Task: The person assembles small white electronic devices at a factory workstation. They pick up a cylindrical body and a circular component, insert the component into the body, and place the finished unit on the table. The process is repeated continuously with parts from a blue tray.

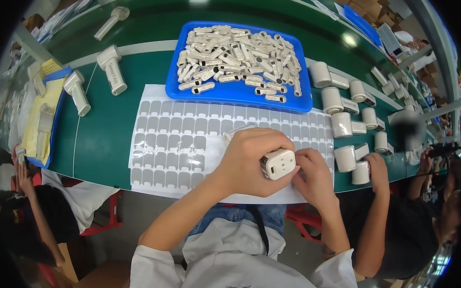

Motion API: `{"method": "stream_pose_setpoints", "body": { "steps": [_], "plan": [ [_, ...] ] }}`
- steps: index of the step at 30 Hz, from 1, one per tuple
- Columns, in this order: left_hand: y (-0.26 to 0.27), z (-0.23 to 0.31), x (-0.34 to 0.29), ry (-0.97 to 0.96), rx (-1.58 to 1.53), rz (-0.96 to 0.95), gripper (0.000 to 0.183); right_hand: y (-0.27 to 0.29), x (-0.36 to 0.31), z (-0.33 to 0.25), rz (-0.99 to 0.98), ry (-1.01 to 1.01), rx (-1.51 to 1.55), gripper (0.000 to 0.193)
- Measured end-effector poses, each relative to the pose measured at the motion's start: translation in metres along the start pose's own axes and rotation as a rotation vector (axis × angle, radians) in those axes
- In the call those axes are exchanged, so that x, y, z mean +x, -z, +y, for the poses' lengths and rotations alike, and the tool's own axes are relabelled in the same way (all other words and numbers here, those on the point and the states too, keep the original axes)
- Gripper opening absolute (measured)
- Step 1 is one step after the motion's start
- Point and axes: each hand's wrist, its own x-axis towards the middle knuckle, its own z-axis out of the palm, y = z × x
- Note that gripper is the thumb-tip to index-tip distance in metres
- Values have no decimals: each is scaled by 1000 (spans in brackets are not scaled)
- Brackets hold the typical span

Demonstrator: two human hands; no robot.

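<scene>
My left hand (253,161) is wrapped round the handle of a white handheld fan (282,165). The handle's end, with a small port and several tiny holes, points toward me, and the fan's round head partly shows beyond my knuckles. At the handle's right side, my right hand (314,178) has its fingers bent and drawn together, the tips against or close beside the fan. Whether they pinch something there is hidden. Beneath both hands lies a white sheet of grey stickers (159,124) in rows, with some bare patches near the middle.
A blue tray (172,79) heaped with small white parts with dark windows stands beyond the sheet. More handheld fans lie at left (112,69) and stand in rows at right (341,123). Co-workers' arms (374,209) reach in on both sides. A yellow-lined tray (56,109) is far left.
</scene>
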Motion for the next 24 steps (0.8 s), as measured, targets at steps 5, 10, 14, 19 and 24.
{"method": "stream_pose_setpoints", "body": {
  "steps": [5, 10, 14, 19, 24],
  "plan": [
    [1, -1, 1, 22, 8, 39, 21, 33, -3, -6, 159, 63, 202, 25],
    [-4, 0, 0, -1, 74, 0, 22, 54, 0, -46, 355, 59, 891, 31],
    [3, -3, 0, -11, 38, -27, 26, 30, 23, -69, 298, 101, 913, 57],
    [-1, -2, 1, -15, 70, 22, 28, 17, 29, -65, 307, 150, 956, 60],
    [-3, -6, -1, -36, 61, 68, 29, 13, 31, -64, 310, 192, 960, 57]
  ]
}}
